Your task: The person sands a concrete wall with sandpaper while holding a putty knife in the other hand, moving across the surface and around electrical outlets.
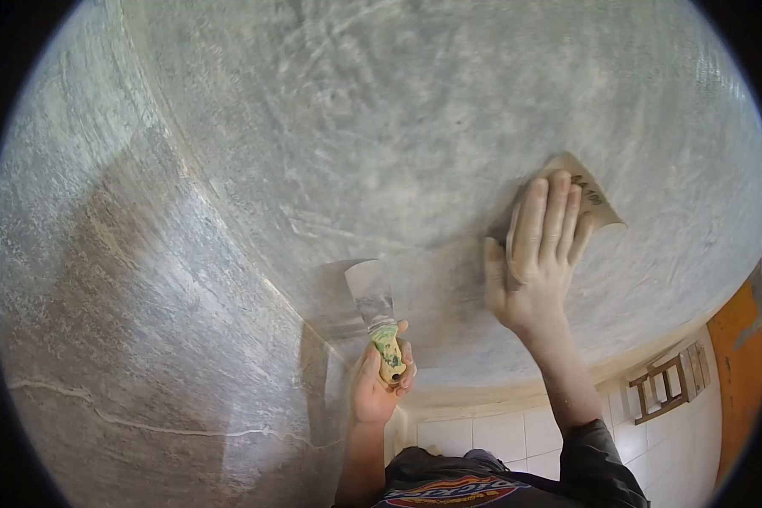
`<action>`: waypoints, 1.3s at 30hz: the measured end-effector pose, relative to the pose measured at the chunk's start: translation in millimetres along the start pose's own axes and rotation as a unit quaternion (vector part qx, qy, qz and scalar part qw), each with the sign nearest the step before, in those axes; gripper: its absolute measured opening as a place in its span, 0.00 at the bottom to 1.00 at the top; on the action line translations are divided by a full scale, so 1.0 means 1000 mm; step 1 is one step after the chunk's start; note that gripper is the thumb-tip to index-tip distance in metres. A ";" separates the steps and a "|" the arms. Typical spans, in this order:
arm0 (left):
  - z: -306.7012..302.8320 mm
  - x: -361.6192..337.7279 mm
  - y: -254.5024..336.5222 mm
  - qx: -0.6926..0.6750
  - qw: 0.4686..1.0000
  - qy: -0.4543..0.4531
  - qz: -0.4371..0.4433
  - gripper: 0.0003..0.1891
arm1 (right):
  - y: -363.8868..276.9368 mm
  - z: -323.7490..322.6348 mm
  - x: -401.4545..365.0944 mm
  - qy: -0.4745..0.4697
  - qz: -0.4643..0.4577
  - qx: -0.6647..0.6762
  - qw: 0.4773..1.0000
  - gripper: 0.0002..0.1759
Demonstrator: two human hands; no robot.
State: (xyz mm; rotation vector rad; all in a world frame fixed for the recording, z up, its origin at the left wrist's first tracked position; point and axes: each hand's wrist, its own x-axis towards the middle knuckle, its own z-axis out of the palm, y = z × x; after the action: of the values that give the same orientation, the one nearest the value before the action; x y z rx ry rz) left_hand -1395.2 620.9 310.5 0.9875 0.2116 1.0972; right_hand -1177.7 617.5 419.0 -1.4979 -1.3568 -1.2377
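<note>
With its fingers wrapped round the yellow-green handle, my left hand holds a putty knife upright, its wide metal blade pointing up near the wall corner. My right hand lies flat, fingers stretched, on a brown sheet of sandpaper, pressing it against the grey plastered wall. The sheet's right corner curls away from the wall, and dark printed marks show on its back.
A second grey wall with a pale wavy crack meets the first at a corner on the left. White tiles lie below. At the lower right are a wooden frame-like object and an orange surface.
</note>
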 end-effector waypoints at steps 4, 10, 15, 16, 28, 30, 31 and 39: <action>-0.026 -0.012 0.004 -0.014 1.000 0.002 0.012 0.26 | -0.059 0.025 -0.055 -0.075 -0.122 0.132 0.981 0.30; -0.039 -0.019 0.023 0.032 0.997 0.054 0.046 0.23 | -0.087 0.007 0.005 -0.023 -0.060 0.150 0.987 0.29; -0.051 -0.028 0.023 0.008 1.000 0.024 0.010 0.22 | -0.100 0.028 -0.022 -0.016 -0.109 0.243 0.964 0.26; -0.058 -0.031 0.021 -0.008 0.999 0.036 0.013 0.23 | -0.101 0.030 -0.051 -0.049 -0.129 0.254 0.957 0.26; -0.033 -0.006 -0.026 0.122 0.981 -0.012 -0.149 0.23 | 0.016 0.032 -0.124 0.015 0.268 0.056 0.962 0.35; -0.022 -0.005 -0.038 0.128 0.978 -0.024 -0.162 0.25 | 0.006 0.038 -0.160 -0.014 0.272 0.087 0.958 0.35; -0.017 -0.002 -0.044 0.155 0.973 -0.036 -0.165 0.24 | -0.003 0.044 -0.185 -0.036 0.267 0.120 0.956 0.36; 0.028 0.018 -0.078 0.077 0.977 -0.060 -0.188 0.23 | 0.037 0.023 -0.190 -0.038 0.278 0.133 0.951 0.34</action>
State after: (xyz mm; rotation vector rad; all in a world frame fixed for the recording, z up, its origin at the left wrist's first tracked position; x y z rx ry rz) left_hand -1319.9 612.7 273.2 1.0943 0.3730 0.6809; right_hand -1131.9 584.9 232.3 -1.5919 -0.9942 -0.6214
